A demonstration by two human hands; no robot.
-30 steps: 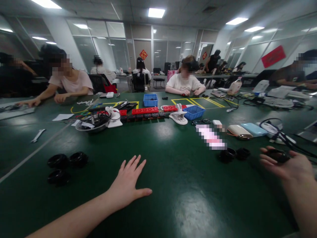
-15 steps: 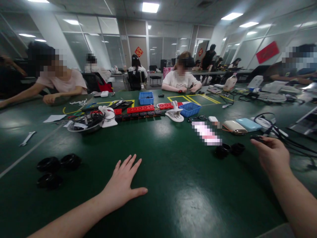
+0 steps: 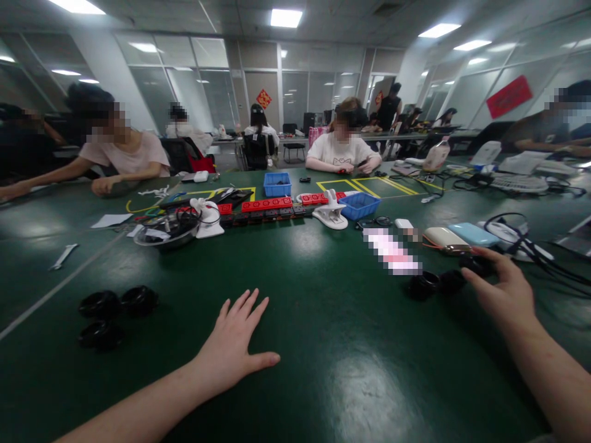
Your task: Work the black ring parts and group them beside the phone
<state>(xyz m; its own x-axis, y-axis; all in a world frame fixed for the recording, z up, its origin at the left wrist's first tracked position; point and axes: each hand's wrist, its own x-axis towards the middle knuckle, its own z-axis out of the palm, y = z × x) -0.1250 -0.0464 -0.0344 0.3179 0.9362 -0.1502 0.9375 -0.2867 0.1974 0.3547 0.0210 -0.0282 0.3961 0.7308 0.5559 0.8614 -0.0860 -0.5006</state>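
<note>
Black ring [image 3: 475, 264] gripped in the right hand [image 3: 501, 286], left hand [image 3: 235, 338] spread well apart from it.
The left hand is held palm down at the green table [image 3: 314, 369], fingers fanned and thumb stretched sideways; the ring is pinched between the right thumb and fingers, just beside two black rings [image 3: 425, 284]; its far side is covered by the fingers, and whether the table is touched by it cannot be told; both forearms are cut off by the picture's edges; the dark rings' details are blurred.
</note>
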